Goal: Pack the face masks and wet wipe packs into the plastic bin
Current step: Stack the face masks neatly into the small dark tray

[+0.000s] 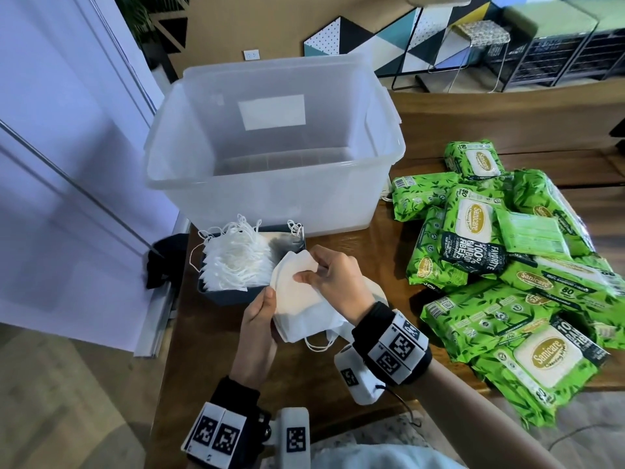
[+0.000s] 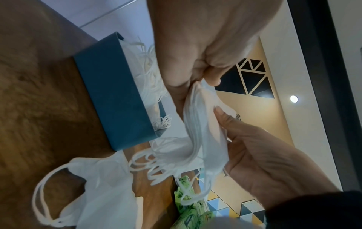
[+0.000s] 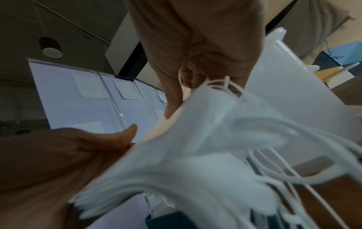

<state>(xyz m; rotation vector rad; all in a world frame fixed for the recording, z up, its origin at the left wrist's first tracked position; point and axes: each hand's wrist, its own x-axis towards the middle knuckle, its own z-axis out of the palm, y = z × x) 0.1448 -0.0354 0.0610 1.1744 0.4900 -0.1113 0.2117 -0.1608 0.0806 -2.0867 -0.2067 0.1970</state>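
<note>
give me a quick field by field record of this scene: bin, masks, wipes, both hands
bin: clear plastic, open, nothing visible inside
box: dark blue, in front of the bin, holds more white masks
held masks: white stack, above the table
left hand: holds the stack's near left edge
right hand: pinches the stack from above
wipes: green packs piled on the table, right of the bin
table: brown wood

wooden table (image 1: 338,394), wire stool (image 1: 480,38), wall outlet (image 1: 252,55)
</note>
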